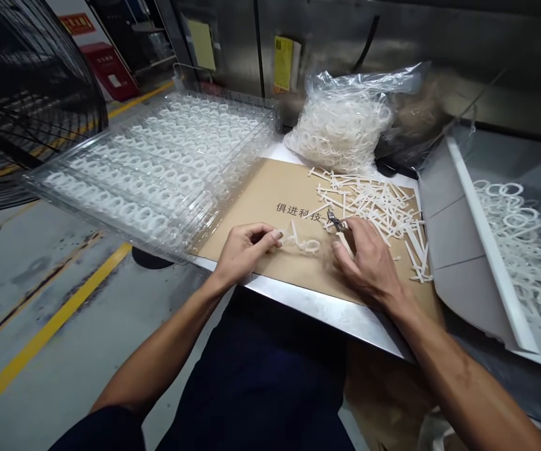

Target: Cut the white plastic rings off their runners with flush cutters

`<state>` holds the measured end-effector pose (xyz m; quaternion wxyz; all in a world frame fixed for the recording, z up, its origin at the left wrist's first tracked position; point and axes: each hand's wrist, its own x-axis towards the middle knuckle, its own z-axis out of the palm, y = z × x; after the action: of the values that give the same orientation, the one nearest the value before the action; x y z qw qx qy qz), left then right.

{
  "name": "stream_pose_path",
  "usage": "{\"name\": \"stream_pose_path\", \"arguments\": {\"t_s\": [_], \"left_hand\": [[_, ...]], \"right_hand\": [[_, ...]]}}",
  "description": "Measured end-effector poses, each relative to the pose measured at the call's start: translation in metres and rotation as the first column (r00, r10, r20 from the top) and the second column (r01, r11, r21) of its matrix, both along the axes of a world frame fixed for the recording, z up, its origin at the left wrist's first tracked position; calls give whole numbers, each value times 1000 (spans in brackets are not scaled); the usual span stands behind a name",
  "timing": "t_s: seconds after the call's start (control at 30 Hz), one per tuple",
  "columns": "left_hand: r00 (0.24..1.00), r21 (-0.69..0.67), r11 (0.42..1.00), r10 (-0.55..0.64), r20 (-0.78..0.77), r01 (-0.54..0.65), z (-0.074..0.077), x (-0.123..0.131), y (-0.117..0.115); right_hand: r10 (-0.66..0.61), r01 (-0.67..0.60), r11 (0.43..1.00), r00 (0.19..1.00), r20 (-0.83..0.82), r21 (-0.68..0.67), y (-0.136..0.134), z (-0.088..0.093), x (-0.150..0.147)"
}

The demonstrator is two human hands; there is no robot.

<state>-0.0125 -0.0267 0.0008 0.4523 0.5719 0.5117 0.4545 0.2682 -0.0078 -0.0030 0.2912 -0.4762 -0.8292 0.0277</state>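
Observation:
Between thumb and forefinger, my left hand [247, 252] pinches a small white plastic part [304, 243] with a ring at its end and a thin stem sticking up. My right hand [368, 260] is wrapped around a pair of nippers [340, 233] with pale handles and metal jaws. The nippers' jaws are a short way to the right of the ring part and do not touch it. Both hands are above a brown cardboard sheet [251, 203] with printed characters. A heap of thin white plastic sprue sticks [368, 200] lies just beyond my right hand.
Stacked clear trays [167, 169] of white ring parts stand at the left. A clear bag [340, 125] full of rings sits at the back. On the right is a white box [491, 250] holding more ring parts. A large fan [30, 100] is at far left.

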Motion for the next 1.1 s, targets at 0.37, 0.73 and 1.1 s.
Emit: {"name": "stream_pose_path", "arguments": {"t_s": [0.37, 0.73, 1.1], "left_hand": [[678, 457, 762, 33, -735, 459, -14, -23, 7], [593, 392, 771, 24, -805, 502, -3, -15, 1], [635, 363, 883, 100, -766, 299, -9, -6, -5]], "right_hand": [[29, -29, 999, 999, -14, -17, -3, 1, 4], [47, -48, 997, 999, -13, -67, -6, 1, 3], [55, -55, 997, 998, 4, -48, -7, 2, 4]]}}
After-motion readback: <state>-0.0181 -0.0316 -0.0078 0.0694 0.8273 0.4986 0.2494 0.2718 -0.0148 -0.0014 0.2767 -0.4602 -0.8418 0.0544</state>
